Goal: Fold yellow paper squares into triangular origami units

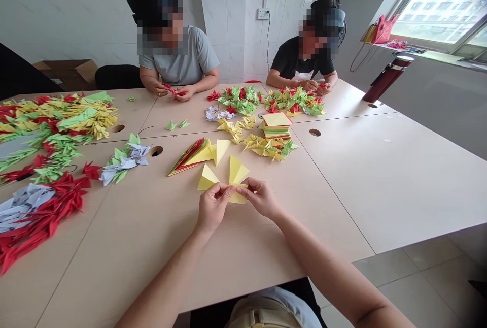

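A yellow folded paper point(237, 169) with several pointed flaps spread apart is held between my two hands above the table. My left hand point(213, 205) pinches its left side near the centre, thumb and fingertips together. On the other side my right hand point(260, 197) grips it the same way, the two thumbs almost meeting. Just beyond lies a fanned pile of folded papers point(190, 155) in red, green and yellow, with a loose yellow folded piece point(220, 151) at its right end. A stack of square paper sheets point(276, 126) stands farther back.
Yellow paper cranes point(266, 148) lie around the sheet stack. Heaps of red, green and white folded paper point(45, 206) cover the left side. Two co-workers sit opposite, their hands point(177, 93) on red paper. A dark red flask point(386, 80) stands back right. The table has round holes point(315, 132).
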The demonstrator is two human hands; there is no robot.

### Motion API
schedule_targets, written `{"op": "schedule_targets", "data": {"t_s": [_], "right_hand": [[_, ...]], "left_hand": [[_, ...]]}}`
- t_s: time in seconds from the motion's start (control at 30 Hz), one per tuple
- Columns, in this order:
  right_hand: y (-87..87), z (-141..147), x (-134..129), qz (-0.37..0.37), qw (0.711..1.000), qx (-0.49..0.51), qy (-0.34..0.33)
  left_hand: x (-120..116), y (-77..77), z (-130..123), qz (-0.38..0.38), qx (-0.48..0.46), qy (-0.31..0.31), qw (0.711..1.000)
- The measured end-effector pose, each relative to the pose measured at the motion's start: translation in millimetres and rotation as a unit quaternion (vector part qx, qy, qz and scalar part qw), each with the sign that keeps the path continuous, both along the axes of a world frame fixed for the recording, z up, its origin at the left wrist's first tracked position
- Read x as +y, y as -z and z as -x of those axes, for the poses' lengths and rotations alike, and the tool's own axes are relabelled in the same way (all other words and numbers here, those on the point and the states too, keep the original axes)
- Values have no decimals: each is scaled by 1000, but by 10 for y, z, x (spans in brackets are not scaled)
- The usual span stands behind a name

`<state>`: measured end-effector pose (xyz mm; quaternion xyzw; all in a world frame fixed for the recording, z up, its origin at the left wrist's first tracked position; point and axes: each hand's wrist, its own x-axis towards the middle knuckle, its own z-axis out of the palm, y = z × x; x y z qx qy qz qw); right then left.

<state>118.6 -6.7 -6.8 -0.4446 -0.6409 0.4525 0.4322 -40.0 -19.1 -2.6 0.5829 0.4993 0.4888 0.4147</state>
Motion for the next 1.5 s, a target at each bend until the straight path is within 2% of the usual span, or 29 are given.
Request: {"op": "schedule_targets", "data": {"t_s": [0.23, 0.43, 0.5, 0.63, 0.8, 0.97, 1.13, 1.3, 1.5], "right_hand": [[34, 2, -1, 7, 1000, -1, -17], [15, 8, -7, 33, 999, 14, -32], [-13, -20, 12, 46, 998, 21, -25], [-72, -93, 56, 54, 997, 48, -10], [-62, -110, 62, 51, 998, 36, -17], [-41, -74, 39, 53, 998, 36, -17], [-106, -35, -2, 87, 988, 84, -91], [-127, -41, -10, 101, 981, 122, -114], [-116, -23, -5, 116, 975, 157, -104]], "left_hand": [[6, -31, 6, 11, -30, 21, 999], [3, -28, 10, -14, -2, -13, 1000], [8, -26, 13, 8, 14, 19, 1000], [24, -35, 31, 69, 17, 143, 987], [36, -20, 50, 113, -6, 200, 973], [49, 50, 45, 125, -21, 185, 975], [69, 72, 53, 137, -104, 136, 976], [57, 11, 51, 165, -164, 145, 962], [54, -29, 65, 168, -170, 156, 958]]}}
